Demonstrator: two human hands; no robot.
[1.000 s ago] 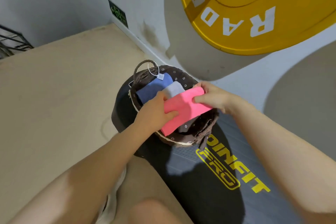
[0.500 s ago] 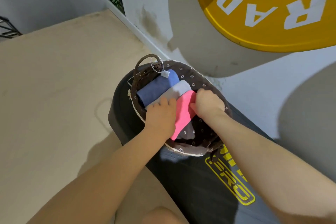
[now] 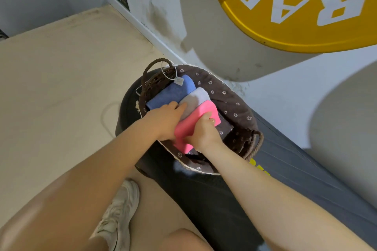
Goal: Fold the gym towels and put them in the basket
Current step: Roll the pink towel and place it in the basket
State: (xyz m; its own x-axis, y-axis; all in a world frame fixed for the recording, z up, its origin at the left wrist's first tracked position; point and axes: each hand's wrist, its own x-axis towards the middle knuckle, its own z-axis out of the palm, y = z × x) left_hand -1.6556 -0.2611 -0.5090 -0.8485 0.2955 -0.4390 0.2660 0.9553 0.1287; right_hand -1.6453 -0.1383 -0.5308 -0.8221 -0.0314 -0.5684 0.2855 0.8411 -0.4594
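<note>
A woven basket point(image 3: 241, 106) with a brown flowered liner stands on a black padded bench point(image 3: 204, 199). Three folded towels lie side by side in it: a blue towel point(image 3: 171, 93), a white towel point(image 3: 196, 97) and a pink towel point(image 3: 206, 108). My right hand point(image 3: 202, 133) grips the pink towel from its right side, fingers curled over it, low inside the basket. With straight fingers my left hand point(image 3: 163, 122) presses on the white towel, right against the pink towel's left edge.
A big yellow weight plate point(image 3: 306, 6) hangs at the upper right against the white wall. Beige floor spreads to the left. A paper tag point(image 3: 179, 80) dangles from the basket's far handle point(image 3: 155, 67). My white shoe point(image 3: 118, 216) stands beside the bench.
The pink towel has gone from above the basket down into it, next to the white towel. Both hands followed it in, and the left hand's fingers shifted onto the white towel.
</note>
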